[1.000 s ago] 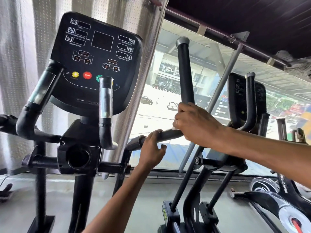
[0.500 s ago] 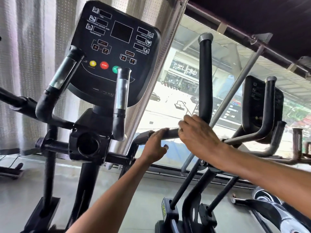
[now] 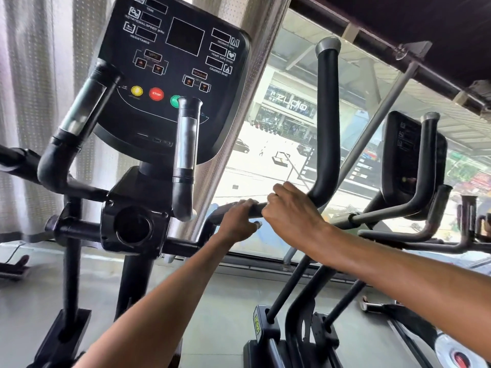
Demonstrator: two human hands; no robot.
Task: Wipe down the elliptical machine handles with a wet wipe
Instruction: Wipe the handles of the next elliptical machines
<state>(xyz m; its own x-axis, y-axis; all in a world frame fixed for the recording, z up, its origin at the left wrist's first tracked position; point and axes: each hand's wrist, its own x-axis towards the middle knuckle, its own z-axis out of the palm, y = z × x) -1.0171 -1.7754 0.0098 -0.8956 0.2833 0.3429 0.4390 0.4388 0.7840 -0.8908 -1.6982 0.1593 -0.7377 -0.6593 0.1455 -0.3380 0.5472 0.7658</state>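
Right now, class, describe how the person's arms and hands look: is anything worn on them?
Both are bare: the left forearm and left hand, and the right forearm and right hand, show no sleeve, glove, watch or bracelet.

**Single head-worn view, close to the console (image 3: 172,75)**

One wide-angle camera is worn on the head. It is held close before the console, which is seen tilted and slightly from below. The view is directed forward, toward the window (image 3: 265,160) right of the console. The left hand (image 3: 236,224) and right hand (image 3: 292,216) are caught nearby, on the handle (image 3: 325,128) right of the console.
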